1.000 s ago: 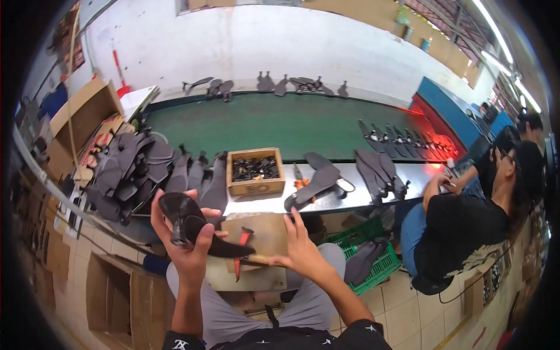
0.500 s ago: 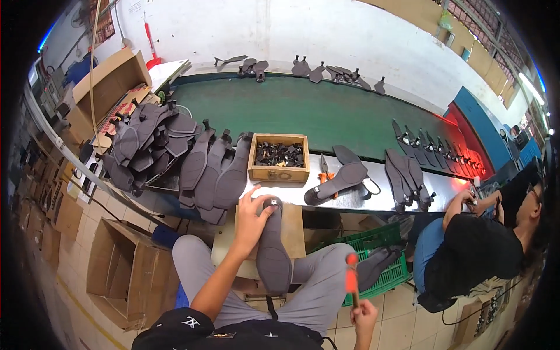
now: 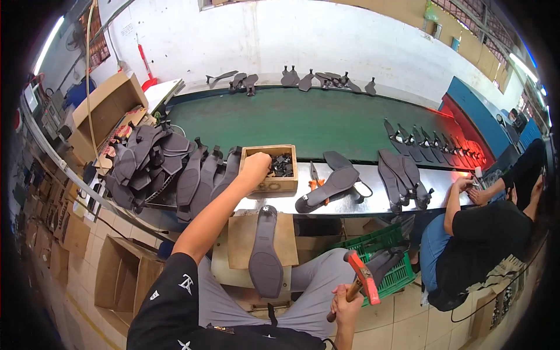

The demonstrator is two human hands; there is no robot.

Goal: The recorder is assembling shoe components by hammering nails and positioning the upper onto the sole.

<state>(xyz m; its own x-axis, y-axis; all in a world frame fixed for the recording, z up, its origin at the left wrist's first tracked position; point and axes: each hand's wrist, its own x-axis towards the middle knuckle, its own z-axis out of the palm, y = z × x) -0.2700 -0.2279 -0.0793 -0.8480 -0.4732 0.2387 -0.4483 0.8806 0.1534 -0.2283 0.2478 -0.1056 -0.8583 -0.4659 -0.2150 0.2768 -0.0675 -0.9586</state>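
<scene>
My left hand (image 3: 256, 167) reaches into a wooden box (image 3: 275, 186) of small black pieces (image 3: 283, 165). Its fingers are curled down among them, and whatever they pinch is hidden. In my right hand (image 3: 346, 306) is a hammer (image 3: 363, 276) with a red head and wooden handle, raised above my right thigh. Between my knees a dark grey heeled shoe sole (image 3: 266, 254) lies on a brown board (image 3: 238, 238), heel end toward the bench, with neither hand touching it.
Many soles (image 3: 149, 157) are heaped at the left of the metal bench (image 3: 373, 201). Orange-handled pliers (image 3: 315, 178) lie beside another sole (image 3: 335, 185). Beyond runs a green conveyor (image 3: 280, 119) carrying soles. A green crate (image 3: 389, 286) stands at right, near a seated co-worker (image 3: 478, 251).
My left hand has let go of the sole's heel end and moved up into the wooden box. The hammer has turned in my right hand, its head now angled to the right.
</scene>
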